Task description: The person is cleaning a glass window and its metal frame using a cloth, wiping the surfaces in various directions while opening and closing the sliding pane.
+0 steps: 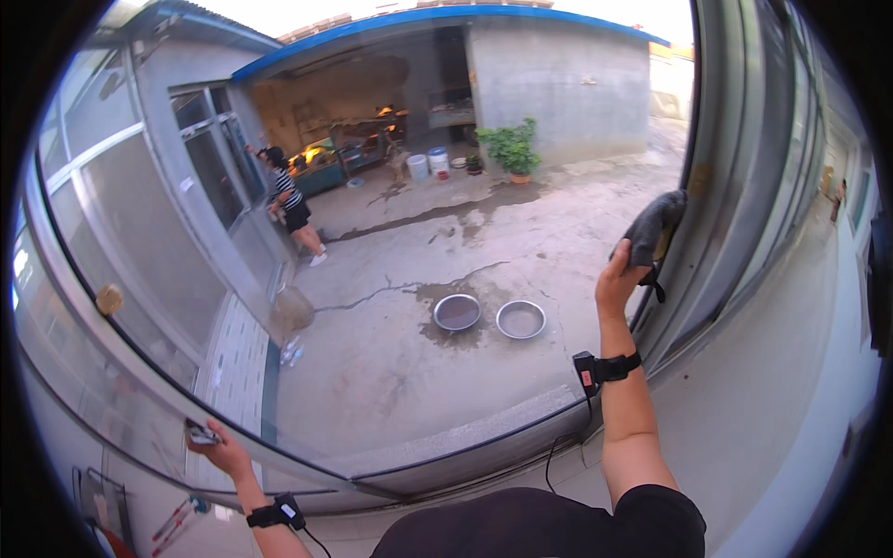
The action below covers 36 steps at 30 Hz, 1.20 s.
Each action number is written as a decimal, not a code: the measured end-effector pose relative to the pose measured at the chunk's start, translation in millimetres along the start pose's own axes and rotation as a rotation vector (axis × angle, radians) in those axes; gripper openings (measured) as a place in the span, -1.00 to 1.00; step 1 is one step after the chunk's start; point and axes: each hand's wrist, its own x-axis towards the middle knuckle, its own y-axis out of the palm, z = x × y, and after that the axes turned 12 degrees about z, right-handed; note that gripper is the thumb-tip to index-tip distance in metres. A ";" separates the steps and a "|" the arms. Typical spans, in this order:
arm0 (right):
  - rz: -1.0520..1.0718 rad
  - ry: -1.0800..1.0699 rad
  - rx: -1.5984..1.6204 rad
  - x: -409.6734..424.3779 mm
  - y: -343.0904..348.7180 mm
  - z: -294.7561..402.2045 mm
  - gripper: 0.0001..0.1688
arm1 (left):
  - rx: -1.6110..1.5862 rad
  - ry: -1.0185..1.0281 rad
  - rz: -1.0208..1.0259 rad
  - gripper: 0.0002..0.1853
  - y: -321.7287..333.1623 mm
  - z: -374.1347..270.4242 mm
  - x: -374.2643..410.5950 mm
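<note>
My right hand (pixel 619 277) holds a dark grey cloth (pixel 654 227) up against the inner edge of the metal frame (pixel 704 202) on the right. Low on the left, the fingers of my left hand (pixel 227 453) are curled around a small shiny grey object (pixel 202 435) beside the metal-framed glass panel (pixel 157 370). Whether that object is a fixed handle or a loose thing cannot be made out. Each wrist wears a black strap with a small box and a cable. A round brass-coloured fitting (pixel 109 299) sits on the left frame.
Beyond the frame lies a concrete yard with two metal basins (pixel 457 312), a potted plant (pixel 519 157) and white buckets (pixel 437 161). A person (pixel 289 199) in a striped top stands at the door across it. A low sill (pixel 481 436) crosses before me.
</note>
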 end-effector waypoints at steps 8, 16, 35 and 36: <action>0.157 -0.399 -0.295 -3.0 86.2 186.6 -0.35 | -0.023 0.167 0.055 -0.36 -2.6 -29.4 -1.0; 0.518 -0.700 -0.229 -73.5 203.8 390.5 -0.29 | -0.013 0.178 0.145 -0.27 -16.1 -45.6 4.3; 2.325 -0.491 0.434 -335.2 242.7 304.2 -0.55 | -0.900 -0.350 0.615 -0.54 -19.9 -11.8 -31.2; 2.335 -0.275 0.627 -334.7 231.8 299.4 -0.57 | -0.884 -0.298 0.648 -0.47 -24.6 -17.3 -29.0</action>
